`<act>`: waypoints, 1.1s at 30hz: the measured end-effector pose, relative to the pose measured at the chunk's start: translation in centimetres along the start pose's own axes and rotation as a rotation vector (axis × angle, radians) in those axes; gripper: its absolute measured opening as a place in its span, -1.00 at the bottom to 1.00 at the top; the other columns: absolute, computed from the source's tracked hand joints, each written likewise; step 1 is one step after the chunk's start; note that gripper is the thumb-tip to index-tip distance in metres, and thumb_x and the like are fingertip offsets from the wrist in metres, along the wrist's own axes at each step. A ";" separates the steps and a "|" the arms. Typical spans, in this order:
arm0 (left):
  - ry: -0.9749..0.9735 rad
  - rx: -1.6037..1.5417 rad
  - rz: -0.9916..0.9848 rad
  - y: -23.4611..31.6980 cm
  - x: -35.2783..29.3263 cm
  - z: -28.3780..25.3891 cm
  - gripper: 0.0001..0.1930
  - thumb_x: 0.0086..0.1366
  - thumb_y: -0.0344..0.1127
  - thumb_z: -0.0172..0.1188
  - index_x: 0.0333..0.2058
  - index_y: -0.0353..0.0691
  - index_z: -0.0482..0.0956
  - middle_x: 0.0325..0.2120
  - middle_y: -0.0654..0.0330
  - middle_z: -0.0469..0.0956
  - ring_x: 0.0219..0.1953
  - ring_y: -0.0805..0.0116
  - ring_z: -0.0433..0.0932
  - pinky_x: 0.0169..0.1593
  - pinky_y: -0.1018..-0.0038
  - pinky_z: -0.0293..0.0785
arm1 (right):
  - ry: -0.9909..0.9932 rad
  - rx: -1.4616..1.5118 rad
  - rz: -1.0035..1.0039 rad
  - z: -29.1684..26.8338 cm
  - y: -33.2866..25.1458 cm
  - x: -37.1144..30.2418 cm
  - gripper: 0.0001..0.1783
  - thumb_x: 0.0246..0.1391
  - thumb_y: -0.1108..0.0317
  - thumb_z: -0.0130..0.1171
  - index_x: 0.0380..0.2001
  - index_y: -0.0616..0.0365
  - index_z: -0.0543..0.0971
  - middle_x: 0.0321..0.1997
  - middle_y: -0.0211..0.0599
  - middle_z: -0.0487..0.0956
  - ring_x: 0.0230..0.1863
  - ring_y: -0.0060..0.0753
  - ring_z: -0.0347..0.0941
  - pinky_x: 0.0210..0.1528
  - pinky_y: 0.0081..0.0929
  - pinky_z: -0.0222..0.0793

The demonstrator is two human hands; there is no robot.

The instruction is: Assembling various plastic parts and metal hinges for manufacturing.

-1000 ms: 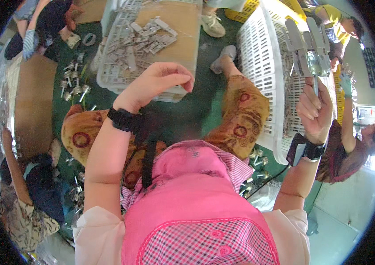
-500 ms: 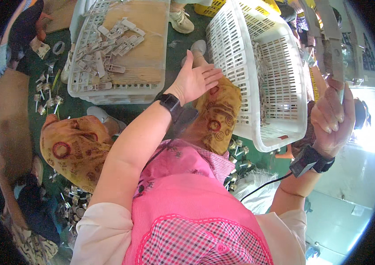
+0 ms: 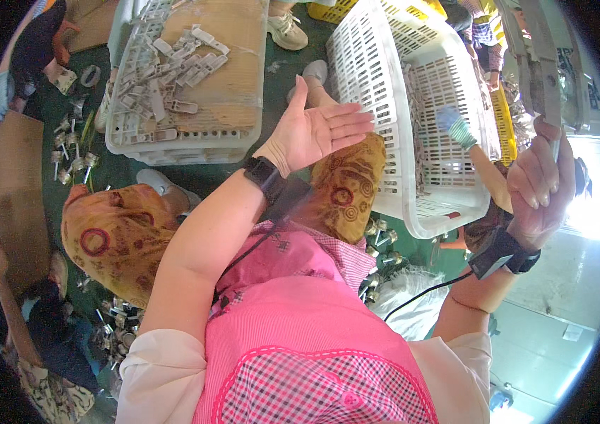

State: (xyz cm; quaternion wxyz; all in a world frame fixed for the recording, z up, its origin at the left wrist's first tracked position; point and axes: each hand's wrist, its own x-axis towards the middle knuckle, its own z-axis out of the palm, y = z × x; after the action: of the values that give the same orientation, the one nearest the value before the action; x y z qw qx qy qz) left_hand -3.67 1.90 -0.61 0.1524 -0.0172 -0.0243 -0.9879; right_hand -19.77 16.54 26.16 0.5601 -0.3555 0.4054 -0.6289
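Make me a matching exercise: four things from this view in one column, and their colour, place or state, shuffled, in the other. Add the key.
Column one
1. The wearer's left hand
2. The apron
3. The wearer's right hand
4. The pale clip-like pieces

Column two
A. Raised, fingers curled around a thin rod
B. Heaped in a shallow white crate
C. Open, palm showing, holding nothing
D. Pink, with a checked panel

Right pairs: 1-C, 2-D, 3-A, 4-B

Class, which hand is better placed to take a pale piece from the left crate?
Probably the left hand: it is open, empty and nearer the pale pieces, while the right hand holds a grey object.
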 end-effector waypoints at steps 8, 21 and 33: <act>0.013 0.027 0.033 -0.1 2.8 -1.7 0.01 0.07 0.51 -0.23 0.04 -0.49 0.30 0.04 -0.12 0.36 0.11 0.06 0.34 0.17 0.23 0.25 | -0.059 0.020 0.040 -0.3 -1.0 -0.5 -0.63 0.34 0.24 -0.45 -0.17 0.30 0.30 -0.79 -0.54 0.13 -0.88 -0.74 -0.07 -0.91 -0.75 -0.08; -0.141 -0.113 -0.094 -3.0 3.1 3.3 0.03 0.16 0.47 -0.43 0.08 -0.59 0.20 0.14 -0.33 0.17 0.21 -0.16 0.18 0.27 0.10 0.09 | -0.004 -0.001 -0.035 -0.2 -1.8 -1.2 -0.67 0.34 0.29 -0.45 -0.16 0.34 0.25 -0.77 -0.50 0.14 -0.85 -0.73 -0.04 -0.91 -0.76 -0.06; -0.002 0.129 0.131 -0.7 0.6 2.6 -0.29 0.28 0.19 -0.14 0.01 -0.48 0.33 0.04 -0.17 0.35 0.16 0.00 0.29 0.24 0.20 0.21 | -0.005 0.062 0.016 -1.0 -0.9 -0.6 -0.63 0.35 0.21 -0.46 -0.16 0.27 0.28 -0.80 -0.54 0.13 -0.89 -0.75 -0.08 -0.92 -0.75 -0.09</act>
State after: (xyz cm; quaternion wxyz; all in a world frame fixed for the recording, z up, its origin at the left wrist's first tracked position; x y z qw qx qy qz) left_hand -4.35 2.54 1.95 0.2175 -0.0097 -0.0870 -0.9721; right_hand -20.98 17.32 26.56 0.5768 -0.3365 0.3871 -0.6358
